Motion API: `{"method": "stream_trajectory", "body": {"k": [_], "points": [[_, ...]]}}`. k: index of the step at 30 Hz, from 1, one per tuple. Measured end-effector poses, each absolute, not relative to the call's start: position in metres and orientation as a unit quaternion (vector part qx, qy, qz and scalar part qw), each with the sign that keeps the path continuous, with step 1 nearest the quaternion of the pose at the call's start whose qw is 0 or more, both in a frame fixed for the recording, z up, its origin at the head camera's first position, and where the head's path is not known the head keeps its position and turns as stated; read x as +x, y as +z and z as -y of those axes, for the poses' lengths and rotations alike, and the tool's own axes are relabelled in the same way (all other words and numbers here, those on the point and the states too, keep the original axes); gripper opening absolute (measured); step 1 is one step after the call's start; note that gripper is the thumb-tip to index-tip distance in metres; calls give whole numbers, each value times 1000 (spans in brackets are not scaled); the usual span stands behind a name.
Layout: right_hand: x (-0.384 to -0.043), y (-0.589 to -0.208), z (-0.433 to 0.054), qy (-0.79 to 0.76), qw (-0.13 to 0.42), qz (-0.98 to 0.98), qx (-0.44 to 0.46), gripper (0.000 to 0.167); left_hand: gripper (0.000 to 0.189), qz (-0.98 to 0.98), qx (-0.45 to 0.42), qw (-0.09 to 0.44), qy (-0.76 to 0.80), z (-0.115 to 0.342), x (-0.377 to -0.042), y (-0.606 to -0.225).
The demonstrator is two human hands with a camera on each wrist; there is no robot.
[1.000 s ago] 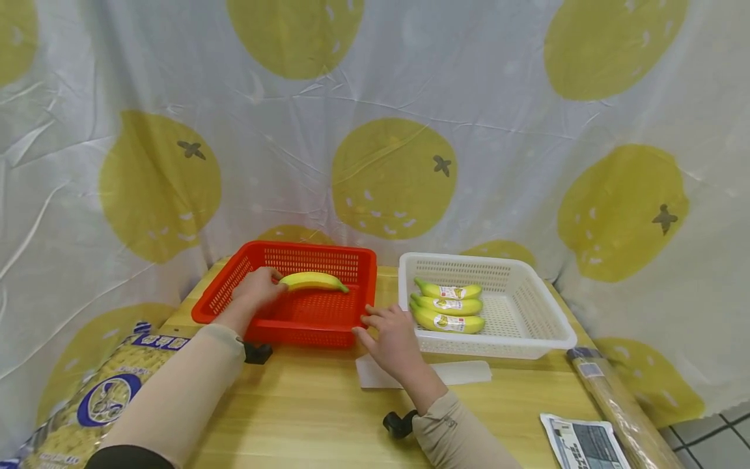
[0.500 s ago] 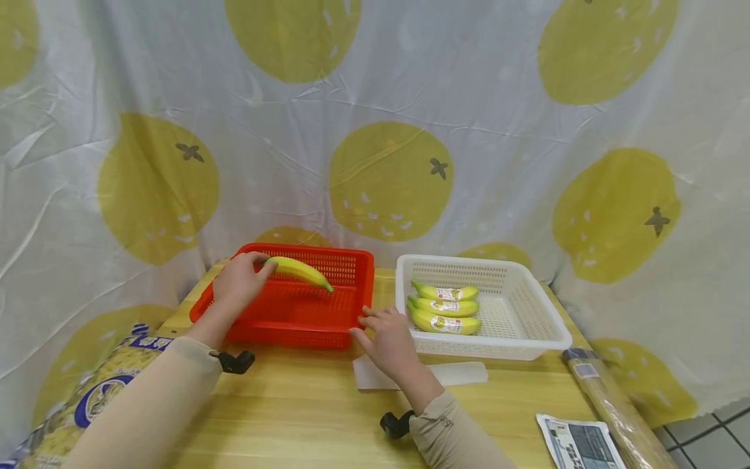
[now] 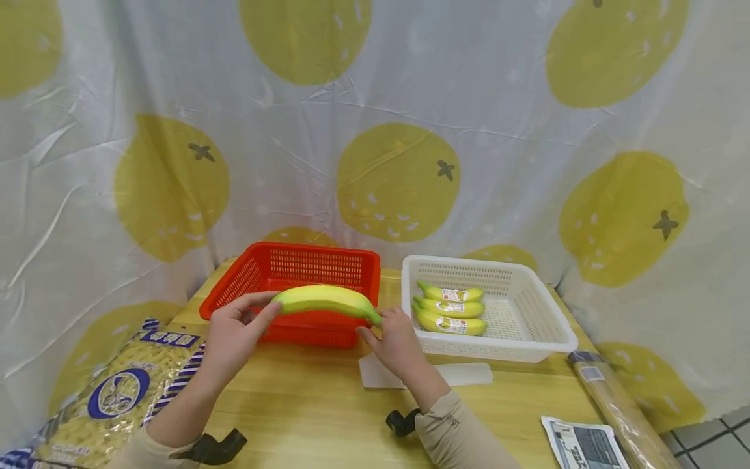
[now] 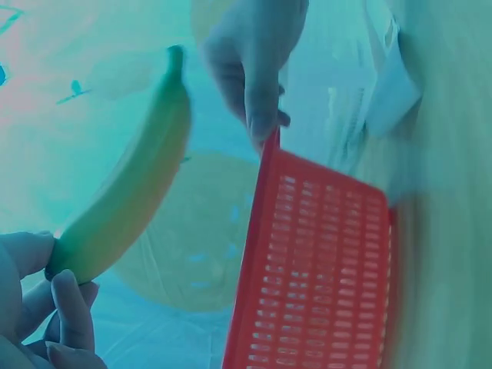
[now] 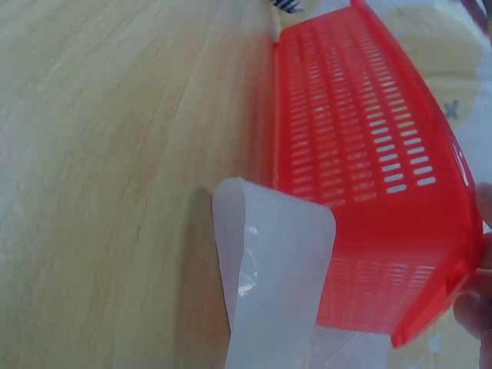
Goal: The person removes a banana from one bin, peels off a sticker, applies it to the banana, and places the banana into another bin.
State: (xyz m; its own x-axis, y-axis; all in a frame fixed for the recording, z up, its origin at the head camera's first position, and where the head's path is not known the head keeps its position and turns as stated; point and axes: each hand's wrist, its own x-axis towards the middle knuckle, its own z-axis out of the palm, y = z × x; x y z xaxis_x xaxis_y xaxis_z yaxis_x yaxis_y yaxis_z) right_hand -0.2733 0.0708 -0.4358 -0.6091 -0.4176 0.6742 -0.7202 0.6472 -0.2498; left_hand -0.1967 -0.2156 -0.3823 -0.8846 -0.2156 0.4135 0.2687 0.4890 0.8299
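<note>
My left hand (image 3: pixel 233 335) pinches a yellow banana (image 3: pixel 325 298) by its blunt end, between thumb and fingers. The green stem end points right, overlapping my right hand (image 3: pixel 403 348) in the head view. In the left wrist view the banana (image 4: pixel 138 181) is held up beside the red basket (image 4: pixel 323 254), above its rim. At the front right corner of that slotted red plastic basket (image 3: pixel 316 337), my right hand grips the rim, with thumb outside and fingers over the edge. No other fruit shows in the visible part of the red basket.
A white basket (image 3: pixel 545 345) to the right holds three bananas (image 3: pixel 450 324) with paper labels. White paper strips (image 3: pixel 463 374) lie in front. A printed bag (image 3: pixel 125 391) is at the left; a flat pouch (image 3: pixel 586 443) and a long wrapped pack (image 3: pixel 621 404) are at the right.
My left hand has raised the banana out of the red basket and brought it forward, nearer the head camera. The right hand stays at the basket's corner.
</note>
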Motion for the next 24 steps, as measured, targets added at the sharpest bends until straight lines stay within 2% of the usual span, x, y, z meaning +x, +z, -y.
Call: {"method": "stream_trajectory", "body": {"k": [6,9,12,17,21,24], "points": [[-273,-437,-74,260,296,854,339,23,20,849,-5,237,-471,215,-149,-410],[-274,-436,-77,264,302,850,341,25,19,860,-8,246,-447,213,-136,-428],[-274,-436,-80,255,304,852,342,26,21,871,-18,232,-432,207,-129,-444],[-272,-438,-86,271,301,839,364,26,20,897,-39,124,-422,199,-123,-458],[-269,-437,-99,330,337,785,401,18,21,910,-103,16,-402,197,-121,-462],[-264,-438,-117,353,359,756,418,12,25,907,-153,-36,-391,193,-120,-466]]}}
